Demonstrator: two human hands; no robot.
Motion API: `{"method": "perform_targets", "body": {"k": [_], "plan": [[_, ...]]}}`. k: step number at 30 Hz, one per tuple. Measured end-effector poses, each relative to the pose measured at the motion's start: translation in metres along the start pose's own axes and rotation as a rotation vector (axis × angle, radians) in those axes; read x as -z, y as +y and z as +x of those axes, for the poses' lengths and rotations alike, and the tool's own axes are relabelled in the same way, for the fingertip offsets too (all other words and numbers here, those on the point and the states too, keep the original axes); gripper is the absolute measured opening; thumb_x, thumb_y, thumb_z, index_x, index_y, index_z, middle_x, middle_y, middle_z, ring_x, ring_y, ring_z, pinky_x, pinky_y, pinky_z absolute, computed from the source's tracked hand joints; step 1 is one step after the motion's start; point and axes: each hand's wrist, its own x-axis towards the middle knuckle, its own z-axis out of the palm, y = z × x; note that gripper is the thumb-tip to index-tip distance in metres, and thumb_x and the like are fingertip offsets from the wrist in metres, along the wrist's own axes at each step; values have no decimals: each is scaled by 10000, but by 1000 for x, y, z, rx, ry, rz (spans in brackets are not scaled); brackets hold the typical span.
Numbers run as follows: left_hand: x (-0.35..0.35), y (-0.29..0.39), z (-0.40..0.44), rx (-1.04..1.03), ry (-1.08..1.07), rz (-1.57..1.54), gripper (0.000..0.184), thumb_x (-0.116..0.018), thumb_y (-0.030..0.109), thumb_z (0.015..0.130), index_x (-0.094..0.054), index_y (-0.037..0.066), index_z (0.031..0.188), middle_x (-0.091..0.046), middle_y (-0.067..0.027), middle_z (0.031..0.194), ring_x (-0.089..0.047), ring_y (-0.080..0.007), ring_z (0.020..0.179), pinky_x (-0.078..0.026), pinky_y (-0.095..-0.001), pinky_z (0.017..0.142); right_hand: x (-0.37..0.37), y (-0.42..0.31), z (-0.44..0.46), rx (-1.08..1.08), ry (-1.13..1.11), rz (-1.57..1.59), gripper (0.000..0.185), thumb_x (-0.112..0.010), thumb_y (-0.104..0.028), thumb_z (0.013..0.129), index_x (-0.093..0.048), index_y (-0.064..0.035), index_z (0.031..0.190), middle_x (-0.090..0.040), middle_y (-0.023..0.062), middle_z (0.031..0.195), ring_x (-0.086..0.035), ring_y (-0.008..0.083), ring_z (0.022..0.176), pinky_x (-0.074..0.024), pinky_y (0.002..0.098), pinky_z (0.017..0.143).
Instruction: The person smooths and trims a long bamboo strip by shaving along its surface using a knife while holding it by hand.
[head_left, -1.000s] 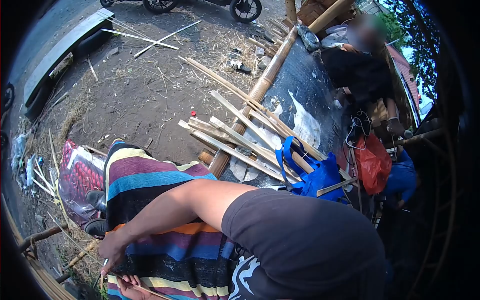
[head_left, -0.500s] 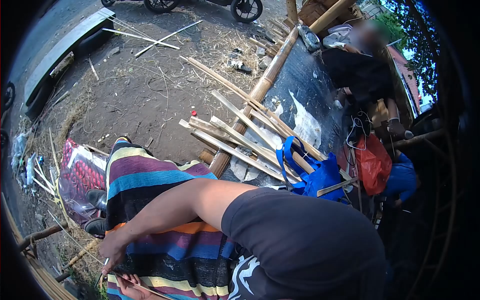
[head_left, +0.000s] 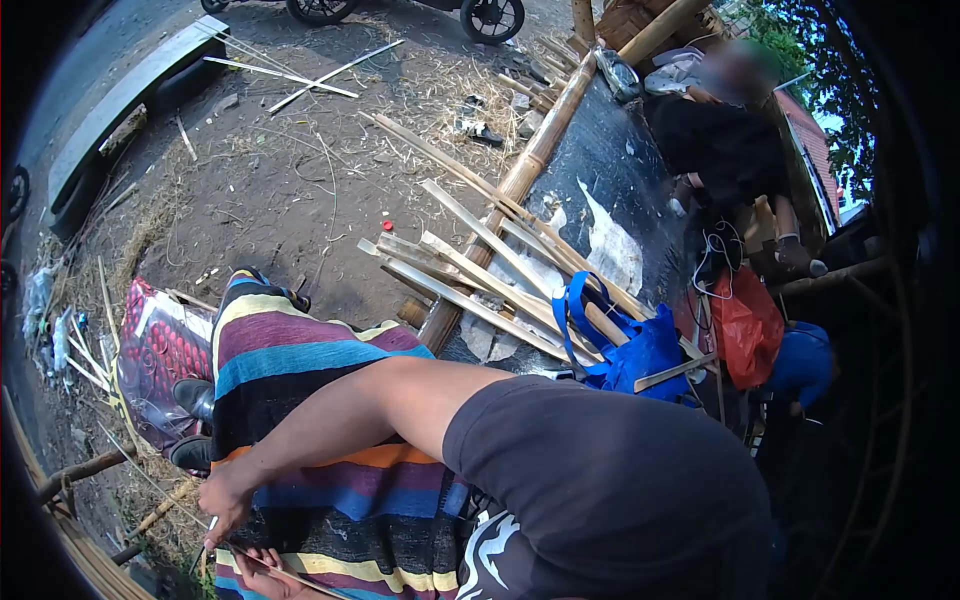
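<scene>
My right arm reaches across a striped cloth [head_left: 330,485] spread over my lap. At the lower left, my right hand [head_left: 226,503] is closed on a thin, blade-like tool [head_left: 212,523] with a pale end, mostly hidden by the fingers. Just below it, my left hand [head_left: 266,577] is closed around a thin bamboo strip [head_left: 305,582], partly cut off by the frame's bottom edge. The strip runs up past my right hand toward the left; whether that hand touches it I cannot tell.
Split bamboo pieces [head_left: 470,275] lie across a bamboo-edged platform [head_left: 520,185], beside a blue bag [head_left: 640,345] and a red plastic bag [head_left: 745,330]. Another person [head_left: 720,140] sits at the upper right. A plank bench [head_left: 120,115] rests on tires at the upper left.
Both hands stay in nearly the same place, with the strip between them barely shifted. The view is almost unchanged.
</scene>
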Motion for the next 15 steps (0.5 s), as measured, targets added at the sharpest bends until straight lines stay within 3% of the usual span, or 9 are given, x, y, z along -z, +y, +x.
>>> {"method": "perform_targets", "body": {"k": [3, 6, 8, 10, 12, 14, 15], "plan": [[12, 1, 5, -25, 38, 1, 255, -422, 271, 1082, -532, 55, 1005, -565, -60, 813, -493, -144, 499, -391, -255, 356, 9, -6, -11, -6, -8, 15, 932, -411, -797, 894, -715, 82, 834, -697, 302, 903, -676, 460, 934, -542, 531, 826], [37, 7, 17, 96, 168, 71, 234, -435, 279, 1076, -533, 74, 1017, -571, -44, 806, -491, -136, 507, -403, -253, 379, 6, -5, -10, -6, 5, 7, 931, -402, -795, 898, -718, 79, 839, -697, 299, 899, -676, 462, 927, -542, 533, 819], [22, 6, 17, 122, 368, 192, 210, -447, 283, 1068, -534, 95, 1036, -576, -27, 804, -488, -121, 521, -419, -248, 415, 11, -9, -13, 1, -10, 14, 930, -400, -794, 900, -720, 78, 848, -699, 296, 904, -676, 462, 930, -541, 533, 820], [-26, 11, -5, 110, 287, 175, 200, -454, 285, 1065, -532, 103, 1042, -574, -19, 807, -483, -115, 528, -422, -247, 428, 14, -12, -17, 6, -24, 21, 929, -397, -792, 902, -721, 78, 857, -700, 294, 909, -675, 462, 933, -540, 534, 821], [-30, 12, -7, 98, 206, 159, 190, -461, 287, 1061, -531, 110, 1047, -572, -10, 809, -478, -109, 534, -426, -245, 441, 14, -12, -17, -19, -35, 17, 922, -395, -786, 907, -723, 75, 876, -704, 288, 916, -674, 462, 941, -537, 535, 821], [1, 7, 11, 91, 441, 271, 188, -468, 290, 1060, -528, 113, 1037, -564, -4, 815, -467, -106, 536, -418, -245, 436, 12, -10, -13, -5, -42, 13, 921, -394, -786, 907, -723, 74, 882, -704, 287, 917, -674, 462, 945, -537, 535, 823], [8, 6, 11, 91, 442, 271, 188, -468, 290, 1060, -528, 113, 1037, -564, -4, 815, -467, -106, 536, -418, -245, 436, 11, -9, -12, 9, -49, 8, 920, -393, -786, 907, -723, 73, 888, -705, 287, 919, -674, 461, 949, -537, 535, 824]]}}
